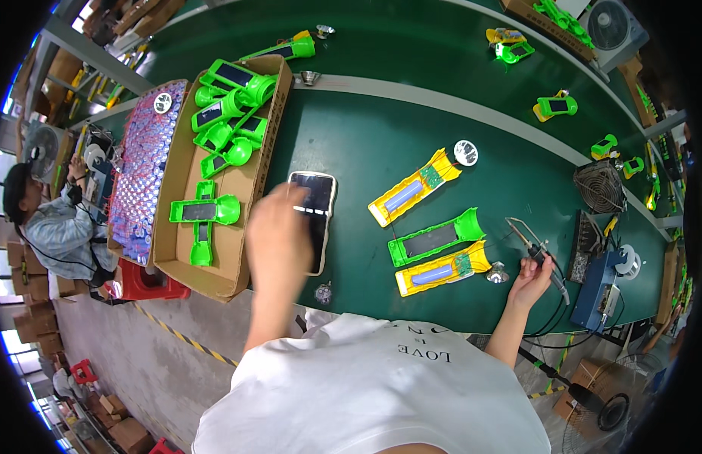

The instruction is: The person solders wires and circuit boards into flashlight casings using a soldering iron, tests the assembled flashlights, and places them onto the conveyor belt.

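Phone (315, 216) on green workbench (381, 144)

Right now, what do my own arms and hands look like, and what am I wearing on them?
Both forearms are bare: no gloves, watch or rings visible on the left hand or right hand. The left hand is motion-blurred. You wear a white short-sleeved T-shirt with dark lettering on the front.
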Available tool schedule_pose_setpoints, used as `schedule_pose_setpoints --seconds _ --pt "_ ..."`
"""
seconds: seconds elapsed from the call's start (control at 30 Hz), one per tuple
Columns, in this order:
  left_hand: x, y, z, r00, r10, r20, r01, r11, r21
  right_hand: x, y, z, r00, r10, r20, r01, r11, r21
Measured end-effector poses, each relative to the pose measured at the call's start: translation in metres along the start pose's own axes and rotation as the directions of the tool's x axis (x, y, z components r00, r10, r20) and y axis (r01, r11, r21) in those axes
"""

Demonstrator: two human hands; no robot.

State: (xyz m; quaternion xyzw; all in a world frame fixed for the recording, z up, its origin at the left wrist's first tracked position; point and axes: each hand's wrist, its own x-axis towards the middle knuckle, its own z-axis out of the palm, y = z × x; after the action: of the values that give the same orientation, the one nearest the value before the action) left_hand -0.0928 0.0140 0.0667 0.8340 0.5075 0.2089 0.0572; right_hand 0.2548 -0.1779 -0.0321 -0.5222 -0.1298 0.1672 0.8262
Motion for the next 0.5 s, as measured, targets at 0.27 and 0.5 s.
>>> schedule_pose_setpoints --seconds 0.27,0.5 --pt "-0.008 -0.099 -0.051 0.912 -0.268 0.31 0.281 0.96 0.002 -0.007 -0.006 0.005 0.999 0.034 0.026 -0.035 0.999 0.019" --pt "-0.015 -0.126 -0.04 0.991 -0.041 0.124 0.01 0.97 0.242 -0.018 -0.012 0.001 0.999 0.042 0.019 -0.042 0.999 0.026"
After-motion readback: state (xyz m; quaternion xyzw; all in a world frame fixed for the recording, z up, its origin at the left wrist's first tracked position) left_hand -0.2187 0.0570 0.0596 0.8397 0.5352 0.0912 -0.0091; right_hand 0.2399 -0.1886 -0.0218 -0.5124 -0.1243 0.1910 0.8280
